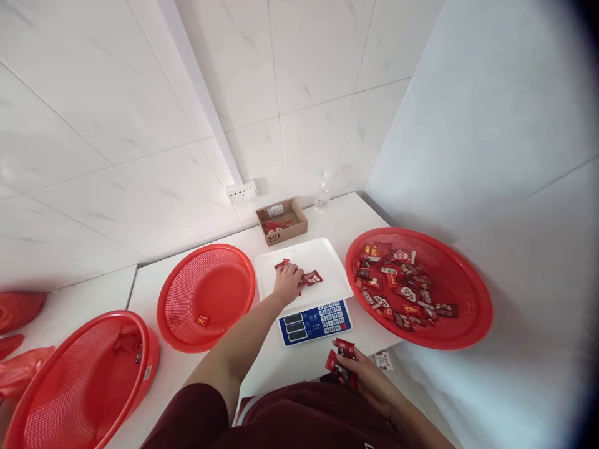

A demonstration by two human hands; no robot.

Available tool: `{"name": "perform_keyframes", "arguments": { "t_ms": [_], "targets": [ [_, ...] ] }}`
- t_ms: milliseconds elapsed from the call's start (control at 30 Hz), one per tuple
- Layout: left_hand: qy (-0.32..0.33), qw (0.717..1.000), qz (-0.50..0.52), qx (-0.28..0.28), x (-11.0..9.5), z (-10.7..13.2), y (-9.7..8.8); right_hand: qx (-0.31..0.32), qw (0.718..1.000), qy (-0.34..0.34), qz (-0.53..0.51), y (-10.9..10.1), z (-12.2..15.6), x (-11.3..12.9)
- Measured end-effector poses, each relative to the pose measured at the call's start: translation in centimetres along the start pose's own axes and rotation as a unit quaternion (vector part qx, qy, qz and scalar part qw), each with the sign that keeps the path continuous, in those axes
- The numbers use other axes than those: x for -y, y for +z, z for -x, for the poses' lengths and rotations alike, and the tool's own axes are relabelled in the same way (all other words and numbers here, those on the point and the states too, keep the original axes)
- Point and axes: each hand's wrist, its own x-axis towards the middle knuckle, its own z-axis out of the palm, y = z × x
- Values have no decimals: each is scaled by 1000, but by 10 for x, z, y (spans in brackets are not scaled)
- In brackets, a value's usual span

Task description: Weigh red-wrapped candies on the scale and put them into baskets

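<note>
On the white tray (327,255) of a digital scale (314,323), my left hand (287,284) has its fingers curled down over small red snack packets (312,278). Some of the packets stick out past the fingers, and those under the palm are hidden. My right hand (367,374) is low, in front of the scale, closed around several red snack packets (345,362). To the right, a large red mesh basket (468,293) holds many similar packets in red, brown and white wrappers.
Left of the scale, a red mesh basket (206,249) contains one small packet (201,320). Another red basket (75,330) stands at the far left, near red plastic bags (23,371). Behind the scale are a cardboard box (292,231) and a clear bottle (322,198) against the wall.
</note>
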Motion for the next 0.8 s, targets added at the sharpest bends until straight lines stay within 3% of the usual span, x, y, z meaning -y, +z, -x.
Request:
{"name": "perform_keyframes", "arguments": {
  "t_ms": [267, 433, 667, 800],
  "targets": [
    [-113, 988, 41, -101, 7, -20, -17, -3, 1000, -1, 12, -8, 0, 15],
    [-174, 977, 35, -116, 18, -18, -31, 13, 1000, -13, 8, -6, -6, 14],
    [-111, 993, -21, -23, 11, -12, -8, 7, 1000, -11, 16, -4, -10, 11],
    [-63, 997, -54, -2, 11, -12, -4, 4, 1000, -23, 2, -5, -7, 8]
  ]
}}
